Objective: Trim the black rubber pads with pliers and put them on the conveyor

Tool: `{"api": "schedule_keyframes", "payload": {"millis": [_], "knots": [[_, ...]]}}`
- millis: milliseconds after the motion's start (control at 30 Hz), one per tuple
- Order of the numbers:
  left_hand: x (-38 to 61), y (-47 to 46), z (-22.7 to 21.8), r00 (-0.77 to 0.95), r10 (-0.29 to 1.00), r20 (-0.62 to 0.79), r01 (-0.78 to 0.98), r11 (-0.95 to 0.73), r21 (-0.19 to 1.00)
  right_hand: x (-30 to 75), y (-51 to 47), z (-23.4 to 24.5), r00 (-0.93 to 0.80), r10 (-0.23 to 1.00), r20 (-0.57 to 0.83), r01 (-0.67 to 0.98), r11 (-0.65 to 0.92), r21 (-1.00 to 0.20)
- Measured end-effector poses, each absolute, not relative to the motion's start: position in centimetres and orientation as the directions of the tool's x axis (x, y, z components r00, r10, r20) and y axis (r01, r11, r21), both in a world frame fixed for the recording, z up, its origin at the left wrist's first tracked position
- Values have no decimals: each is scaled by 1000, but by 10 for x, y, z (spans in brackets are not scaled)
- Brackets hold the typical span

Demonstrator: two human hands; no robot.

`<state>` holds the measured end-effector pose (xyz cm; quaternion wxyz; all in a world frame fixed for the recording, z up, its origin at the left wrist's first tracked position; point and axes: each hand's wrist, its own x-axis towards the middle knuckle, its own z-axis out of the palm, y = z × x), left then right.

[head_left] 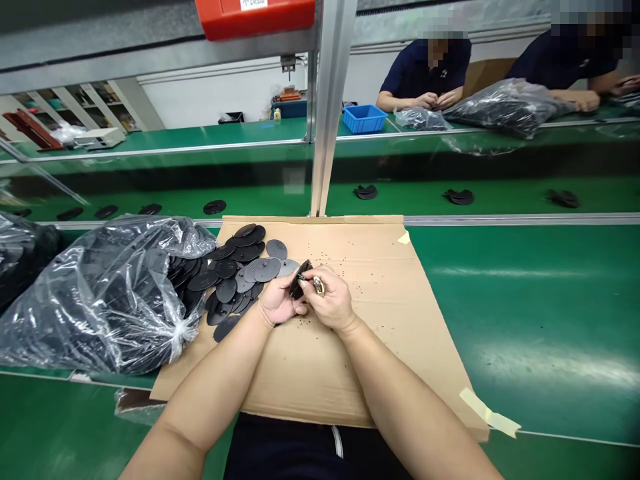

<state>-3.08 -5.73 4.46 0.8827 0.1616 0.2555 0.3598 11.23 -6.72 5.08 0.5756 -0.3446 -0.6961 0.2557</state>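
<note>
My left hand (279, 301) is closed on a black oval plastic disc (297, 285), held tilted on its edge above the cardboard (320, 373). My right hand (331, 297) grips a small tool with a shiny gold-coloured end (319, 286); its dark tip meets the disc, and the fingers hide its exact kind. Loose black discs (245, 277) lie heaped to the left of my hands, some greyish on their upper face. Tiny dark bits (361, 290) are scattered over the cardboard around both hands.
A clear plastic bag (100, 300) of black discs spills open at the left. Small piles of black parts (459, 197) sit along the green strip behind a metal post (330, 107). A red bin (255, 17) hangs above. Two people work opposite, near a blue basket (365, 119).
</note>
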Motion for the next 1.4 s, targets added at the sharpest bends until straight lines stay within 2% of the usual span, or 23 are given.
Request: {"api": "schedule_keyframes", "payload": {"millis": [167,300,400,600,833,1133,1400], "knots": [[-29,-58,40,690,682,-244,-490,687,537,111,-69,54,-106,757,645,260,647,-717],[-32,-60,46,732,655,-187,-503,705,499,114,-66,52,-68,818,571,414,544,-730],[-37,-60,51,764,624,-162,-489,725,485,118,-62,50,-15,851,525,430,479,-765],[-42,-57,48,779,606,-158,-466,730,500,119,-61,52,34,865,501,297,470,-831],[-40,-59,52,776,619,-122,-481,705,522,121,-65,56,169,913,371,9,375,-927],[-39,-56,51,757,638,-141,-441,658,611,122,-61,50,222,950,221,-371,292,-882],[-35,-55,46,721,671,-173,-426,626,653,121,-61,56,195,971,138,-477,217,-852]]}}
